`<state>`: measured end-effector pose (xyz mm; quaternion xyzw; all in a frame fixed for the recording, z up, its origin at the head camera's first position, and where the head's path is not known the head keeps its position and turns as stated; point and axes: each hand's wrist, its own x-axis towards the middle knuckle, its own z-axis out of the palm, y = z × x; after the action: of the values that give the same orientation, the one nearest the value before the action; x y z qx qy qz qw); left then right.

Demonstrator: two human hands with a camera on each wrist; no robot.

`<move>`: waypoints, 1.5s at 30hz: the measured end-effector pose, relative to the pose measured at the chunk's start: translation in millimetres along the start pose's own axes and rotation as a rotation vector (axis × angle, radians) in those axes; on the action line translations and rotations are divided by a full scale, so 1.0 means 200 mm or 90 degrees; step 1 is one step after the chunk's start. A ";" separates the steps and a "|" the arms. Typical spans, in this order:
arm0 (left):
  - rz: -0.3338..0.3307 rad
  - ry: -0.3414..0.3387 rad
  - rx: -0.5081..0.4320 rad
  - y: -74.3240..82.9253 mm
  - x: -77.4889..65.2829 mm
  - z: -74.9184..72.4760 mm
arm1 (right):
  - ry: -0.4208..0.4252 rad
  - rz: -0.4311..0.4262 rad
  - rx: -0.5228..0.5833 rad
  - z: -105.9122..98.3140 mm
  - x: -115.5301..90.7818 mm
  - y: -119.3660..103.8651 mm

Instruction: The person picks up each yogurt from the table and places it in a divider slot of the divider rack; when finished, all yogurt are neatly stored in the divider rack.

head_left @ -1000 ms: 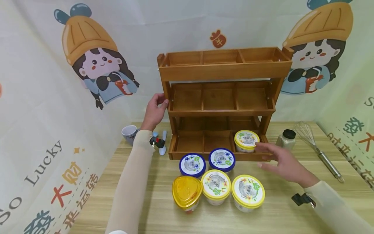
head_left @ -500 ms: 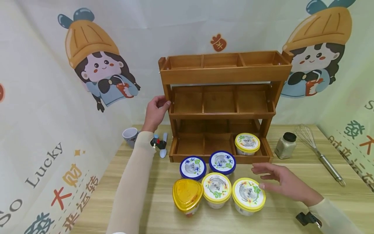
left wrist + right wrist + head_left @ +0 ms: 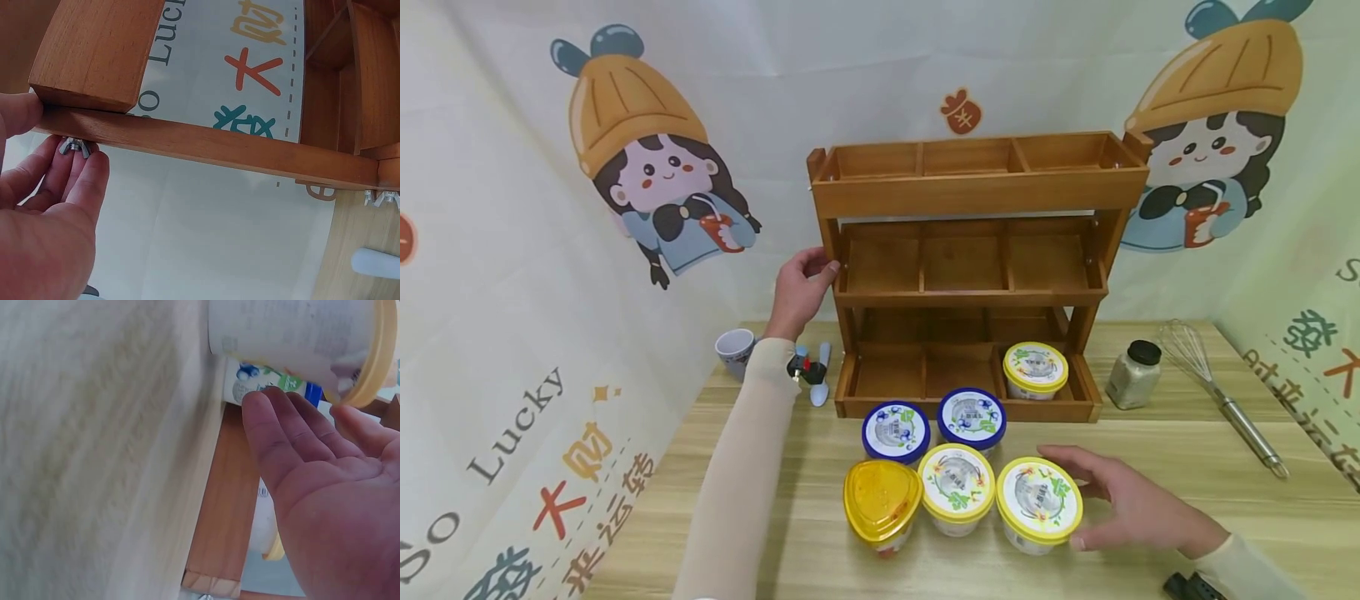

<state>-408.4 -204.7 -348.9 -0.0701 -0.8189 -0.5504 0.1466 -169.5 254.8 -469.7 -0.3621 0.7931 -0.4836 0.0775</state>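
At the left post of a brown wooden three-tier rack (image 3: pixel 977 297), my left hand (image 3: pixel 800 287) grips the wood. The left wrist view has the thumb on one side of the post (image 3: pixel 206 145) and fingertips by a wing nut (image 3: pixel 75 147). My right hand (image 3: pixel 1138 508) reaches around the right side of a yellow-lidded tub (image 3: pixel 1040 500), fingers extended and thumb apart. Left of that tub stand another yellow-lidded tub (image 3: pixel 957 482) and a jar with a glossy yellow three-sided lid (image 3: pixel 882 500). Behind them are two blue-lidded tubs (image 3: pixel 896 431). A further yellow-lidded tub (image 3: pixel 1035 368) occupies the rack's bottom right compartment.
Right of the rack stand a black-capped glass jar (image 3: pixel 1135 375) and a metal whisk (image 3: pixel 1228 404). On its left are a patterned cup (image 3: pixel 734 348) and a light blue spoon (image 3: pixel 820 392). A printed cloth (image 3: pixel 880 75) hangs behind.
My right hand has left the yellow-lidded tub in the rack and come down and nearer, to the front right tub. The left hand keeps its hold on the rack post.
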 end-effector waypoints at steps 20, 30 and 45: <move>0.014 -0.009 0.021 -0.01 -0.01 0.01 | 0.018 0.012 -0.017 0.00 0.00 -0.04; 0.024 -0.008 0.024 0.00 0.00 0.02 | 0.087 0.013 -0.085 -0.12 0.04 -0.11; 0.024 -0.010 0.028 0.00 0.00 0.01 | 0.156 0.038 -0.132 -0.23 0.21 -0.19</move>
<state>-409.0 -203.2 -349.1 -0.0871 -0.8303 -0.5290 0.1522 -203.4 249.7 -405.4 -0.2830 0.8525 -0.4374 -0.0431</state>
